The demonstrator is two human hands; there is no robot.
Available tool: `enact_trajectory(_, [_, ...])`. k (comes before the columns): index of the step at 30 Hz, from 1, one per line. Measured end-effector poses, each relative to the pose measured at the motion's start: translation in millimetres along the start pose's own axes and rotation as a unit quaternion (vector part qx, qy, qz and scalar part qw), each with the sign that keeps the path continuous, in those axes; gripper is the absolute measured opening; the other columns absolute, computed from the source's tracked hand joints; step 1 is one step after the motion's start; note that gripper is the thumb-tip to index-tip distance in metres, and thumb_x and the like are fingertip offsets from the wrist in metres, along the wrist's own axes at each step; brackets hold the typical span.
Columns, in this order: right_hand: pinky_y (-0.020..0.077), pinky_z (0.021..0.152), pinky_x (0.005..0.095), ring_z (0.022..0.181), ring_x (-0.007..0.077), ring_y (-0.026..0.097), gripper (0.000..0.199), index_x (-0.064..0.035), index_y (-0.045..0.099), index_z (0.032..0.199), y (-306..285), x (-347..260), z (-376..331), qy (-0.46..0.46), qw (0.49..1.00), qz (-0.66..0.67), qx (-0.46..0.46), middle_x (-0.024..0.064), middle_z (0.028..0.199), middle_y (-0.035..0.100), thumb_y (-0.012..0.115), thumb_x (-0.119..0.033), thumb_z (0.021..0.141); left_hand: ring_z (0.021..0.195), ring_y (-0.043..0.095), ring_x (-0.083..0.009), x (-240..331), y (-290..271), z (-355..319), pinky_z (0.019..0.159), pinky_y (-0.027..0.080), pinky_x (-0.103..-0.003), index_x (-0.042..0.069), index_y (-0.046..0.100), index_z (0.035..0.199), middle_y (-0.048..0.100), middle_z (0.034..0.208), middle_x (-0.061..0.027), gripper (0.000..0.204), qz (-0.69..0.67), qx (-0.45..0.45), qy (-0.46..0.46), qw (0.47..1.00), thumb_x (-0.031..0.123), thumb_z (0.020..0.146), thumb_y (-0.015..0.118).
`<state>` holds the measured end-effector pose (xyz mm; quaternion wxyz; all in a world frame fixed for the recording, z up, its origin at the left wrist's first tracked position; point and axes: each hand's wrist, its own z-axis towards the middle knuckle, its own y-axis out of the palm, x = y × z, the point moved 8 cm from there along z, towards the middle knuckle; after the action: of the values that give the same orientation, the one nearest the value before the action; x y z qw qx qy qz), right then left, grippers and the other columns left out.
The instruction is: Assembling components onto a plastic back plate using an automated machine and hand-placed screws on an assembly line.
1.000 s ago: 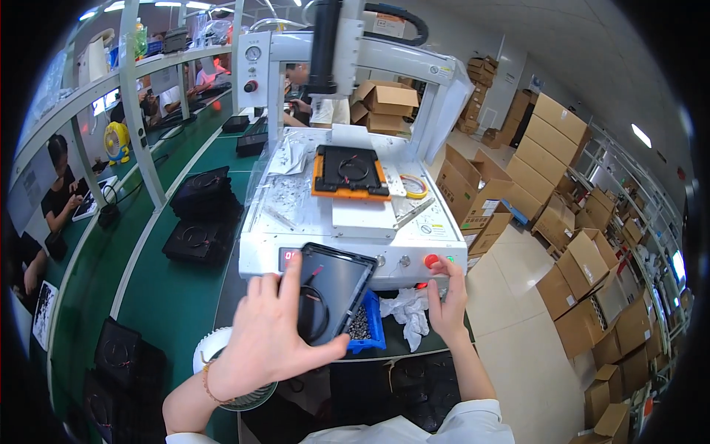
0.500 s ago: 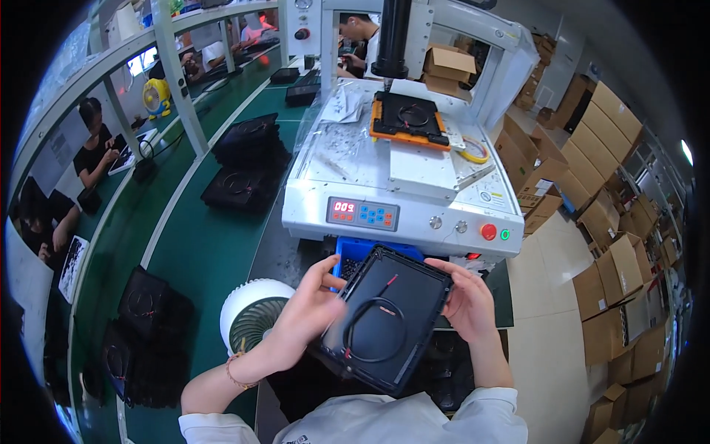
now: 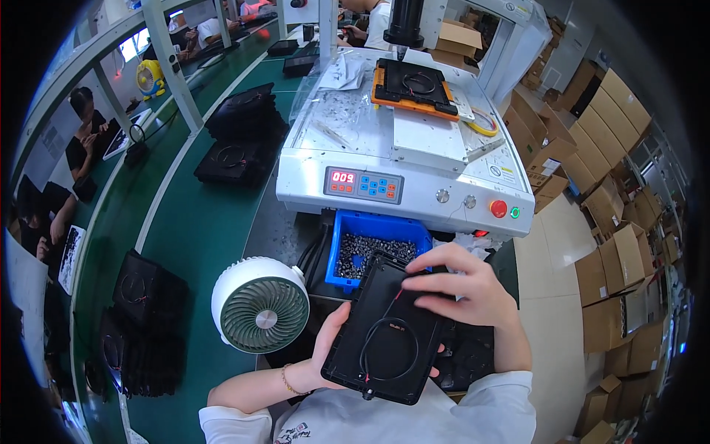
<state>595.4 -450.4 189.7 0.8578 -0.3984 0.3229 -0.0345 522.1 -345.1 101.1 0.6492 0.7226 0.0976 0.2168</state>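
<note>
I hold a black rectangular back cover [image 3: 384,337] close to my chest, its inner side up, with a black wire loop and a thin red wire on it. My left hand [image 3: 329,348] grips its left edge from below. My right hand [image 3: 466,292] lies over its upper right corner, fingers curled on the top edge. Just beyond it stands a blue bin of small screws [image 3: 377,248]. Behind the bin is a white screw-fastening machine [image 3: 414,148] carrying an orange fixture [image 3: 412,85] with another black cover in it.
A small white desk fan [image 3: 260,305] stands to my left on the green bench [image 3: 200,229]. Stacks of black covers [image 3: 240,140] [image 3: 144,318] lie along the bench. Other people sit at the far left and beyond the machine. Cardboard boxes [image 3: 614,244] fill the right side.
The cover came off the machine front and down toward my chest, turned inner side up. My right hand left the machine's red button and now rests on the cover.
</note>
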Motion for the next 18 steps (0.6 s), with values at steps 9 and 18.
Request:
enact_trajectory(9, [0.0523,0.074,0.0305,0.087,0.0232,0.066,0.015,-0.0036,0.065,0.086,-0.2,-13.0,18.5,-0.034,0.974,0.219,-0.049,0.0065,0.092,0.07,0.078,-0.003,0.078,0.129,0.045,-0.0471,4.3,-25.1,0.8,0.111,0.033,-0.056,0.0,0.025,0.149,0.04,0.143,-0.0301,0.091,0.032,0.053,0.046,0.997,0.059,0.082,0.043])
enact_trajectory(18, [0.0576,0.067,0.0316,0.076,0.0259,0.068,0.014,0.0002,0.071,0.084,-11.1,-68.1,-13.4,-0.087,0.923,0.376,0.005,0.0123,0.087,0.072,0.079,0.005,0.074,0.129,0.047,-0.0364,94.4,28.3,-40.6,0.108,0.042,-0.047,-0.004,0.028,0.147,0.041,0.143,-0.0228,0.096,0.162,0.058,0.407,0.897,0.05,0.074,0.057])
